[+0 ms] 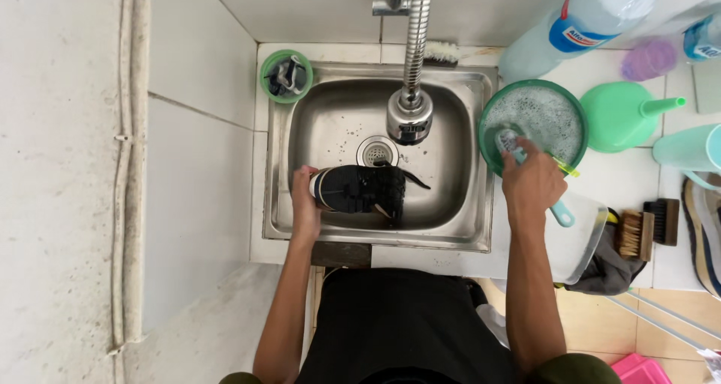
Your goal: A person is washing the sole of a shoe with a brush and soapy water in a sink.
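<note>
Shoe-scrub step: left hand (pixel 305 204) clamped on black shoe (pixel 360 190) inside steel sink (pixel 458 166); right hand (pixel 532 180) closed on light blue brush (pixel 518 155), dipping into foamy green basin (pixel 488 121). Next, probably: loaded bristles over to shoe, steady hold.

My left hand (pixel 305 204) grips a black shoe (pixel 360 189) by its heel end, where a pale sole edge shows beside my fingers. The shoe lies on its side over the basin floor, toe toward the right, just below the drain; a black lace trails off to the right. My right hand (pixel 532 181) holds a brush with a light blue handle (pixel 562 216), its head (pixel 508 141) dipped in foamy water at the near left rim of a green bowl (pixel 535 120) on the counter.
</note>
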